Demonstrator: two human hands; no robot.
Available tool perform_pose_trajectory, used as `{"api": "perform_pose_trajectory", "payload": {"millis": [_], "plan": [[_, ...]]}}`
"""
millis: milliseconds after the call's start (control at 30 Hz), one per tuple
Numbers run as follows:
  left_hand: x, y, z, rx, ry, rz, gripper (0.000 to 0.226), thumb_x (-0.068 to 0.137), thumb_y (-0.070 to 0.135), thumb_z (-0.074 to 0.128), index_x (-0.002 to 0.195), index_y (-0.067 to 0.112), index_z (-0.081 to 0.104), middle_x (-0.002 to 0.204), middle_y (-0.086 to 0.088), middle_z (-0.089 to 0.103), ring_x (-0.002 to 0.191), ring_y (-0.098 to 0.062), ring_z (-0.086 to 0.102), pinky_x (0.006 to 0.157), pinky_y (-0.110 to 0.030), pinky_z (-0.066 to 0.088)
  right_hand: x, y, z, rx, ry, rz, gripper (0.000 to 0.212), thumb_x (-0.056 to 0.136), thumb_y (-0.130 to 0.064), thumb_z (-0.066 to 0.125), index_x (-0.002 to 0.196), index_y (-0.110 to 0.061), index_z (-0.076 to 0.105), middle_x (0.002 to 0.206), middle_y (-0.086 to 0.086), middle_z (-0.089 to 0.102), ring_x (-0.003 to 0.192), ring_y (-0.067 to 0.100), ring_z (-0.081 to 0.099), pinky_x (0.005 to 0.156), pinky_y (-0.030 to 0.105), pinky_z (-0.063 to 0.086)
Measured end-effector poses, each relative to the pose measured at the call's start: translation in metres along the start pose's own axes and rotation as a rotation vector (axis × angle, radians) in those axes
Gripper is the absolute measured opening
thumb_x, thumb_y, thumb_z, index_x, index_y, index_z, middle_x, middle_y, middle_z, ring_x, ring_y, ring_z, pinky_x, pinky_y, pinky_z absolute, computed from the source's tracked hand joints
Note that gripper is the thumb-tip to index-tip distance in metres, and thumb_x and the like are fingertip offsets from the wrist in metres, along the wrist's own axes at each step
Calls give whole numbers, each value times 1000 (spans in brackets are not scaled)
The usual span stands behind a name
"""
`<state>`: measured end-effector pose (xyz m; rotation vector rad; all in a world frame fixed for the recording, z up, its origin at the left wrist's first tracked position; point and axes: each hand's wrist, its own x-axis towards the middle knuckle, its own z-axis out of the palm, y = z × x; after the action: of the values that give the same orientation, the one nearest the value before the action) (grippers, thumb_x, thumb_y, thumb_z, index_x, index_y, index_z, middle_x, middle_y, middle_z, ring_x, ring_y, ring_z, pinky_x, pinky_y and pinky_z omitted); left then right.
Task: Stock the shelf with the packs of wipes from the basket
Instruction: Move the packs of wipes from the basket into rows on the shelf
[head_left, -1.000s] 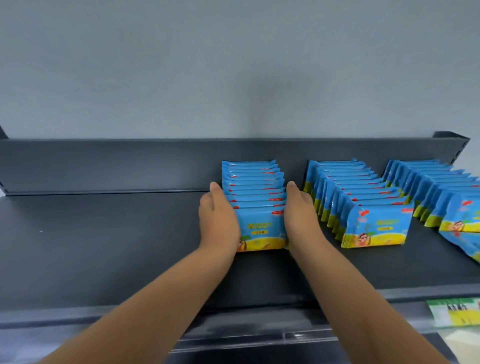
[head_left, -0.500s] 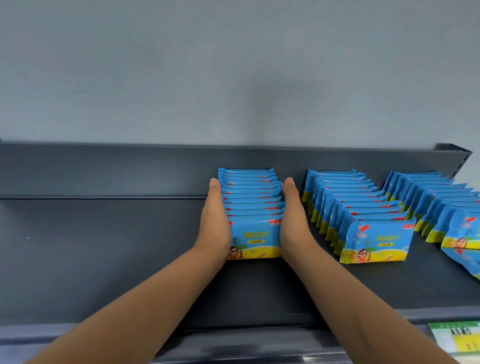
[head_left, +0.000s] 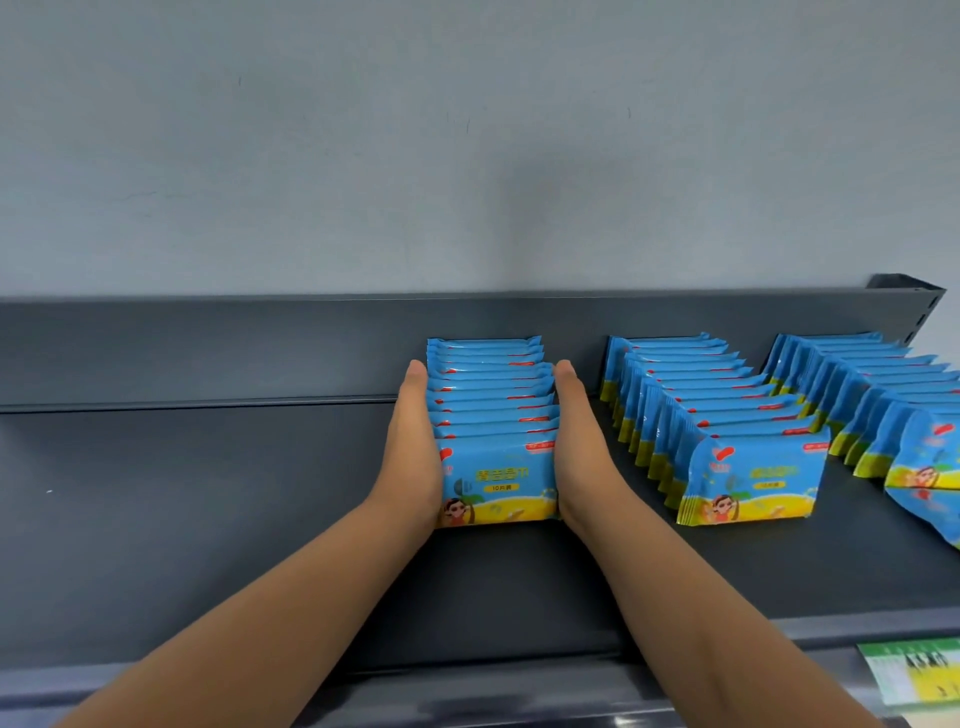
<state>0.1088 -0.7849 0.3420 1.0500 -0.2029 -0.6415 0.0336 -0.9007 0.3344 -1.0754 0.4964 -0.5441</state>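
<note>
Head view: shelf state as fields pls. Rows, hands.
shelf: dark, holds three rows of wipes packs
left row: upright, pressed between both hands
left hand: fingers straight, flat against the row's left side
right hand: fingers straight, flat against the row's right side
middle row: leaning, untouched
right row: leaning, cut off by the frame edge

Both hands flank the row of packs (head_left: 493, 400).
The left hand (head_left: 413, 452) and right hand (head_left: 576, 447) press flat against its opposite sides, fingers straight, pointing toward its far end.
</note>
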Motion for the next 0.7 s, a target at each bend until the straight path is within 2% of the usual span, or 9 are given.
{"api": "perform_pose_trajectory", "payload": {"millis": [100,200,267,400,467,533,567,633,700], "plan": [[2,-1,-2,11,42,8,59,103,61,35,116,16,71,108,-12,78,93,-27,78,69,-35,63,3,6,0,-10,62,-68,44,104,-56,42,118,-27,72,107,3,79,101,24,76,97,48,57],[5,0,-4,15,91,65,59,103,60,36,119,14,69,111,-15,77,100,-31,76,88,-47,60,3,8,-1,1,88,-135,32,106,-50,41,107,-34,68,98,-9,80,98,16,76,85,38,60],[7,-1,-4,53,99,118,56,105,57,34,120,15,68,109,-14,77,100,-31,75,92,-49,59,0,8,-1,7,68,-180,26,108,-44,39,103,-36,63,88,-23,77,90,3,75,76,27,57],[8,-3,-5,84,104,208,53,108,49,30,117,15,70,102,-9,79,96,-26,77,79,-39,61,-5,9,-1,13,54,-266,22,110,-33,36,109,-35,58,81,-35,71,83,-12,69,64,10,53],[6,-5,-5,72,123,236,49,109,46,30,114,16,70,95,-3,80,88,-18,77,67,-30,60,-6,13,-2,-10,68,-300,23,111,-32,37,116,-33,59,85,-36,71,86,-14,68,66,8,52],[6,-5,-6,84,136,237,48,109,46,30,112,19,69,91,1,80,86,-16,77,64,-26,59,-3,16,-4,-70,99,-306,28,109,-38,41,130,-31,58,100,-31,72,98,-8,69,77,13,56],[5,-4,-7,88,137,223,48,109,48,30,116,20,69,93,1,80,88,-17,77,67,-28,59,-3,16,-4,-82,101,-288,33,107,-44,44,133,-30,58,110,-23,73,104,-2,70,86,21,58],[5,-2,-9,58,135,151,53,106,56,32,129,21,63,101,-3,80,92,-22,78,77,-36,60,-1,17,-1,-51,80,-200,49,99,-60,49,131,-27,64,120,-4,75,111,16,72,101,44,56],[4,0,-9,25,109,59,57,102,64,34,131,23,61,105,-7,79,95,-26,77,82,-40,60,0,13,1,7,74,-104,56,95,-66,48,126,-23,69,118,6,76,110,26,73,103,51,53]]}}
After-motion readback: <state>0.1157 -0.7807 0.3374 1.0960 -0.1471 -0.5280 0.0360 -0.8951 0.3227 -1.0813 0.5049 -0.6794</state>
